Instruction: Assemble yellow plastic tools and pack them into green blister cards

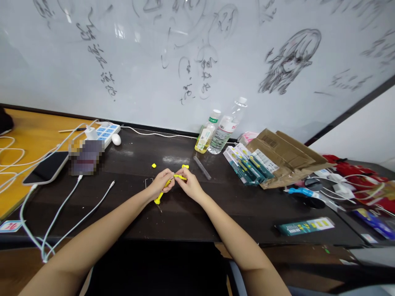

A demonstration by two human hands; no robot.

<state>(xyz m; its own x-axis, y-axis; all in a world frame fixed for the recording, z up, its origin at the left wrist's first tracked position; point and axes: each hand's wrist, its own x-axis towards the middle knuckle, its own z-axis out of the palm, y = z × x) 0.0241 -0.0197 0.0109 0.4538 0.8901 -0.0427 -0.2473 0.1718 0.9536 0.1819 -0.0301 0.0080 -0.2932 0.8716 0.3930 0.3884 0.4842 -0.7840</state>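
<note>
Both hands meet over the dark tabletop. My left hand is closed around a yellow stick-like piece, whose wider end pokes out below the fingers. My right hand pinches a smaller yellow piece, and something thin and pale shows between the fingertips of the two hands. What these parts are, I cannot make out. A yellow lump lies just beyond my left hand, and another yellow bit shows just past my right fingers. Beside my left hand is a thin bent metal wire.
A clear strip lies right of my hands. Behind stand a yellow drink bottle and a water bottle. Green boxes and a cardboard box are to the right. Leftward are a power strip, phone and cables.
</note>
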